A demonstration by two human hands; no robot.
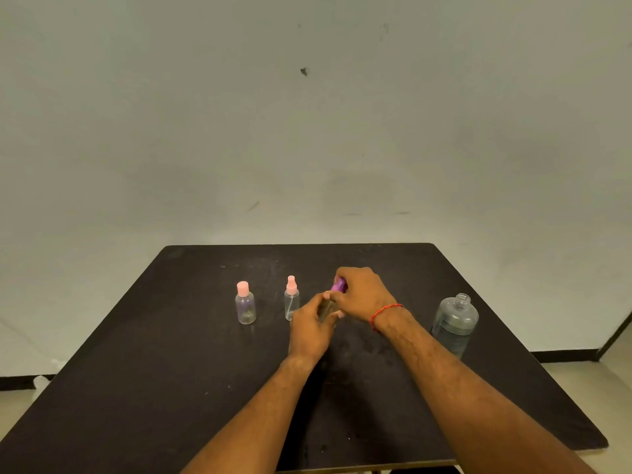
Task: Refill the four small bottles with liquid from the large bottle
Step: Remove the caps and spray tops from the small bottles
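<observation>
My left hand grips the clear body of a small bottle at the middle of the dark table. My right hand is curled over the bottle's purple cap; most of the bottle is hidden by both hands. To the left stand a small round bottle with a pink cap and a slim spray bottle with a pink nozzle, both upright. The large clear bottle stands uncapped at the right, partly filled with liquid. A fourth small bottle is not visible.
The dark table has its far edge near a plain wall and its right edge just beyond the large bottle. A red thread band circles my right wrist.
</observation>
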